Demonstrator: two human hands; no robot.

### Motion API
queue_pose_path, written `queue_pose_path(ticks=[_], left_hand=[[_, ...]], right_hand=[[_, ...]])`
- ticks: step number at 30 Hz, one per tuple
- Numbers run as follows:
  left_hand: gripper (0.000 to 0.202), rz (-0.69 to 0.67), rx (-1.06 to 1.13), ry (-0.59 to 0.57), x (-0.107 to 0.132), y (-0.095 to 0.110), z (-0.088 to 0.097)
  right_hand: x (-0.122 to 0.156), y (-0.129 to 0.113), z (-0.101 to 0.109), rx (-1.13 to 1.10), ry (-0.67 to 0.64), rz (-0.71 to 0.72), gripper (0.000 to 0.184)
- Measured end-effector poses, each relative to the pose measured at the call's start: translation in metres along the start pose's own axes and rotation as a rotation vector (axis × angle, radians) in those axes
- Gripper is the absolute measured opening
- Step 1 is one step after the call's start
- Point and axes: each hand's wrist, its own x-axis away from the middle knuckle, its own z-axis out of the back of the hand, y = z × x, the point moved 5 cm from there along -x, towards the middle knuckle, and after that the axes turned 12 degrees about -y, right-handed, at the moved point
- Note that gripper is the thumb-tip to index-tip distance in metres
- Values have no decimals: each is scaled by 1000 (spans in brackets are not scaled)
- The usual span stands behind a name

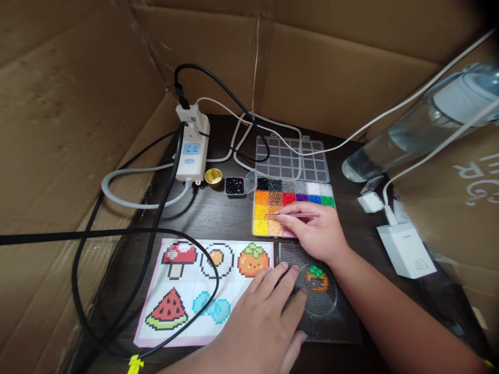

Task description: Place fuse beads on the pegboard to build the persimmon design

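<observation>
In the head view, our right hand (pixel 317 228) pinches tweezers (pixel 302 214) between thumb and fingers, their tips over the bead box (pixel 253 221); whether they grip a bead we cannot tell. Its cells hold black, greys and white at the back, then orange, brown, red, purple, blue and green, with yellows nearer us. The clear lid (pixel 292 160) lies behind. Just left, a small box (pixel 234 194) holds mostly black beads, beside a gold cup (pixel 213 185). Our left hand (pixel 267 314), fingers loosely spread, lies across the sheet (pixel 195 335) and pegboard (pixel 343 324), where an orange-and-green bead figure (pixel 317 279) sits.
</observation>
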Motion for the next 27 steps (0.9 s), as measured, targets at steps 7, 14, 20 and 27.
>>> queue_pose_path(ticks=[7,14,20,27], left_hand=[[45,4,11,3,0,0,1],[44,8,30,6,0,1,3],[43,4,35,13,0,1,4],[43,2,61,45,-1,0,4]], right_hand=[[0,-1,1,20,2,27,12],[0,-7,2,77,27,74,4],[1,-10,2,105,48,78,6],[12,-36,14,198,166,172,2]])
